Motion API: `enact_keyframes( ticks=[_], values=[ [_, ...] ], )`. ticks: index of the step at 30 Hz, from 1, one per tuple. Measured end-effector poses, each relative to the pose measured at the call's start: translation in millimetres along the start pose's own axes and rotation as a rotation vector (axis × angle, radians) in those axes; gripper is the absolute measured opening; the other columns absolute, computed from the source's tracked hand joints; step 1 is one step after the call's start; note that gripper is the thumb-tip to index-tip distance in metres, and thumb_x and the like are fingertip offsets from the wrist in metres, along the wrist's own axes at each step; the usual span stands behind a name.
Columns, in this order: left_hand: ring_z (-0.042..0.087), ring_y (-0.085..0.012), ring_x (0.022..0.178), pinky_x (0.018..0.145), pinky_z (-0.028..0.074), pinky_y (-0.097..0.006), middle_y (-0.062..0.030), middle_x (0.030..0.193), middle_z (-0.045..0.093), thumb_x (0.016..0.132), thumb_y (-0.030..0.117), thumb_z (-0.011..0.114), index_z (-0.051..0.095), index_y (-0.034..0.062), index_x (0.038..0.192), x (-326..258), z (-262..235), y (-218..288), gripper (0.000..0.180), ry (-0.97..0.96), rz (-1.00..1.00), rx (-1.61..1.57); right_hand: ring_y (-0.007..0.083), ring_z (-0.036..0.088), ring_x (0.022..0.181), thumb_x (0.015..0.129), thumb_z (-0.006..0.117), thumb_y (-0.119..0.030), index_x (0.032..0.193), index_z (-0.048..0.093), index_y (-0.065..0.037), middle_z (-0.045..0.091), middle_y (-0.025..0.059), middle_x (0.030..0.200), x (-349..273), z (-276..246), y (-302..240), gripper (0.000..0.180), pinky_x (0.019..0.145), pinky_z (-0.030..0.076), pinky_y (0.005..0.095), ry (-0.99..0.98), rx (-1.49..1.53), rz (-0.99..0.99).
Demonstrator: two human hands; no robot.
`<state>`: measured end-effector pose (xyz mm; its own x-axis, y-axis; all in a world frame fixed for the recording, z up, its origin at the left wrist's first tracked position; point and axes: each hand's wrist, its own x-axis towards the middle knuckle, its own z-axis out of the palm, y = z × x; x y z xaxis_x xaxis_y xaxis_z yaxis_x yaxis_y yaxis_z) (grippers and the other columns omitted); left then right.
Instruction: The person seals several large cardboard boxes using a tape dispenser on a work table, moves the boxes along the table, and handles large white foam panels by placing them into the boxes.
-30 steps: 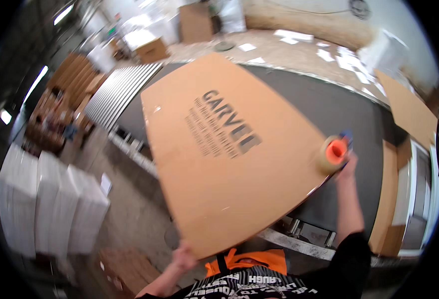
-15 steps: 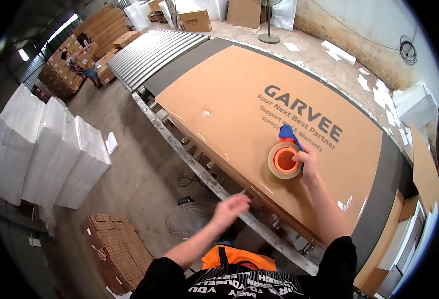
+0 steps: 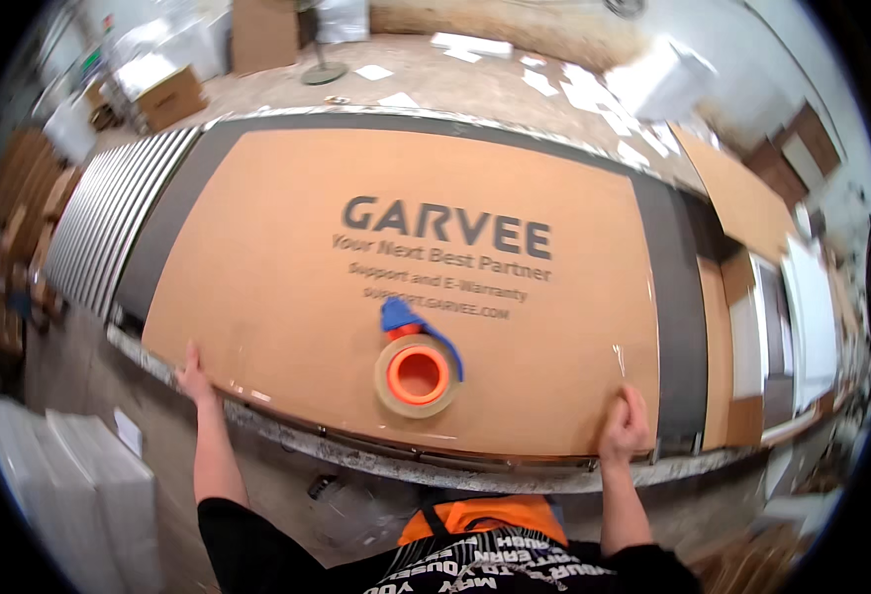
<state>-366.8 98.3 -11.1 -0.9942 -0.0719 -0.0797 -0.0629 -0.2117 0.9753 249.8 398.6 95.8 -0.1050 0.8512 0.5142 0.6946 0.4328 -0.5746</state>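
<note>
A large, flat brown cardboard carton [image 3: 287,208] with dark print lies on the conveyor. On its top, towards the near edge, rests a tape dispenser [image 3: 419,376] with a blue handle, an orange core and a roll of clear tape; neither hand touches it. My left hand [image 3: 195,378] is at the carton's near left edge, fingers extended against it, some hidden from view. Over the carton's near right corner is my right hand [image 3: 626,426], its fingers curled in and slightly blurred. I see nothing in it.
Metal rollers [image 3: 124,213] continue the conveyor at the left. An open carton [image 3: 742,346] with white panels stands at the right end. White foam blocks [image 3: 109,485] are stacked on the floor at lower left. Beyond the conveyor are a fan base [image 3: 324,72] and scattered white sheets.
My right hand has let go of the tape dispenser, which now lies on the carton, and moved right. My left hand has gone to the carton's left edge. The view has turned right.
</note>
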Motion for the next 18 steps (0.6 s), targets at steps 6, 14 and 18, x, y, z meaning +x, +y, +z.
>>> enact_keyframes(
  ticks=[6,14,18],
  values=[
    [0.063,-0.0284,0.103,0.088,0.053,-0.039,-0.0136,0.118,0.063,0.095,0.041,0.052,0.054,-0.0002,0.126,10.0,3.0,-5.1,0.051,-0.198,-0.257,-0.094,0.0339,0.065,0.072,0.072,0.057,0.005,0.079,0.063,0.002,0.065,0.0160,0.079,17.8,5.7,-0.6,0.010,0.067,0.054,0.0399,0.070,0.083,-0.378],
    [0.060,-0.0200,0.098,0.081,0.050,-0.036,-0.0064,0.110,0.061,0.095,0.037,0.050,0.054,0.0064,0.120,-56.9,-84.0,100.3,0.039,-0.124,-0.221,0.037,0.0272,0.060,0.063,0.071,0.055,0.005,0.071,0.060,-0.001,0.062,0.0133,0.071,105.7,51.1,-43.1,0.009,0.058,0.051,0.0350,0.075,0.093,-0.492],
    [0.052,-0.0122,0.088,0.074,0.046,-0.029,-0.0004,0.106,0.051,0.079,0.007,0.061,0.041,0.0105,0.123,-267.6,-68.1,71.0,0.048,-0.196,-0.301,-0.054,0.0258,0.050,0.053,0.086,0.057,-0.009,0.068,0.060,-0.003,0.051,0.0144,0.061,273.4,65.7,95.7,0.019,0.052,0.042,0.0362,0.046,-0.169,-0.348]
  ],
)
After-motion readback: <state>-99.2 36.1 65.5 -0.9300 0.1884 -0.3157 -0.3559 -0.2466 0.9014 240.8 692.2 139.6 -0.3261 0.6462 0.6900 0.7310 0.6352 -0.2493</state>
